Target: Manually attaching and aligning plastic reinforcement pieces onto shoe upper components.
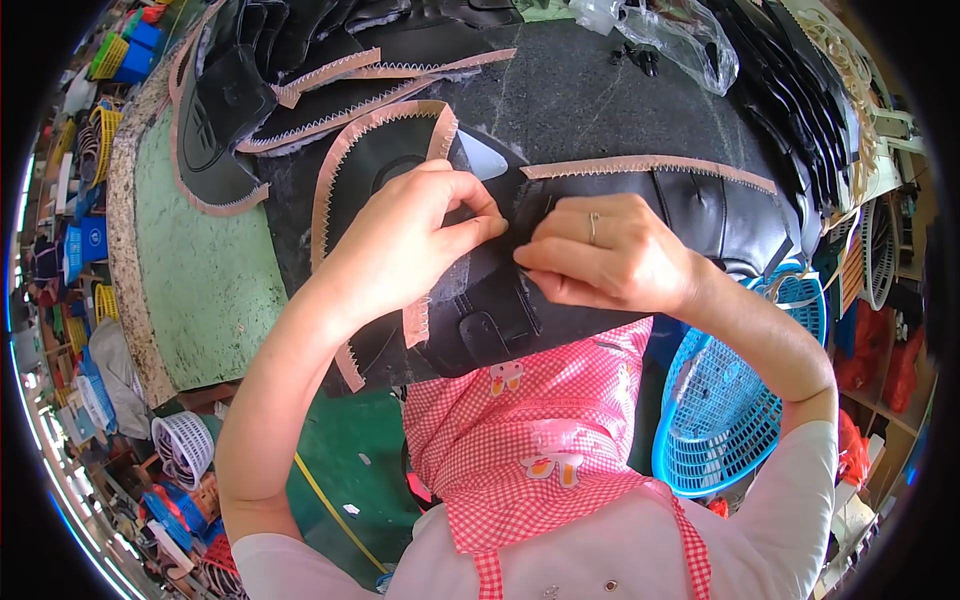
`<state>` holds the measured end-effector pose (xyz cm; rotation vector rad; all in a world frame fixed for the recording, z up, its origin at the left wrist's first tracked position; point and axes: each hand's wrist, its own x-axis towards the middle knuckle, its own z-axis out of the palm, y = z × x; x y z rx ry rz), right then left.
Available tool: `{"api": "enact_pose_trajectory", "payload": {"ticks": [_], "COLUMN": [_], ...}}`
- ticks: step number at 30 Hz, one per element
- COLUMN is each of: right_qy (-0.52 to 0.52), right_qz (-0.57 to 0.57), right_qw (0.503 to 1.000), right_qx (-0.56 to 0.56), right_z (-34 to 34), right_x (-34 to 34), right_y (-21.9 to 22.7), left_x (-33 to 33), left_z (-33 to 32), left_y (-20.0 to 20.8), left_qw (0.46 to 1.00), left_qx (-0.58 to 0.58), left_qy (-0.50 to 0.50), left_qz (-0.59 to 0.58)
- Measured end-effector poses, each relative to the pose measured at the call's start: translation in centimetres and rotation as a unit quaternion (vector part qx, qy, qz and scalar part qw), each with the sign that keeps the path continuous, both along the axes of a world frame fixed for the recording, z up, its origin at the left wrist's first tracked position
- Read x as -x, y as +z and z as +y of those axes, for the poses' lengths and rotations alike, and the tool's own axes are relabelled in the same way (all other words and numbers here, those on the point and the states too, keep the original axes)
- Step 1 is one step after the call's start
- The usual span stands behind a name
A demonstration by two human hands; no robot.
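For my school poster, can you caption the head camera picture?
Left-hand grip and right-hand grip close together over black pieces, near a blue basket.

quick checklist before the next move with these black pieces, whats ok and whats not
1. Left hand pinching securely: cannot tell, anything between finger and thumb is hidden.
2. Right hand apart from the left: ok, a narrow gap shows.
3. Pinkish-tan edging near the left hand fully visible: not ok, the hand covers part.
4. Clear plastic bag away from both hands: ok.
5. Stacked black pieces apart from the right hand: ok.
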<state>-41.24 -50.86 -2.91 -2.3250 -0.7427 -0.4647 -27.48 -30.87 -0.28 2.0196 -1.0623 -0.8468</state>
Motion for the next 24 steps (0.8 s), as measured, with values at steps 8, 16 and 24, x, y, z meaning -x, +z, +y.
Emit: {"api": "enact_pose_trajectory", "payload": {"ticks": [8, 16, 24], "right_qy": [-0.026, -0.050, 0.015], "right_qz": [0.009, 0.006, -0.012], "right_qw": [1.000, 0.999, 1.000], "right_qx": [-0.006, -0.011, 0.021], "right_z": [0.4, 0.8, 1.2], "right_x": [0.8, 0.6, 1.1], "right_y": [0.0, -0.3, 0.7], "left_x": [-0.2, 0.1, -0.1], "left_z": [-0.6, -0.8, 0.1], "left_y": [1.7, 1.8, -0.7], "left_qw": [0.997, 0.996, 0.989], "left_qx": [-0.063, -0.076, 0.021], "left_qy": [0.008, -0.028, 0.042], "left_qz": [0.032, -0.034, -0.141]}}
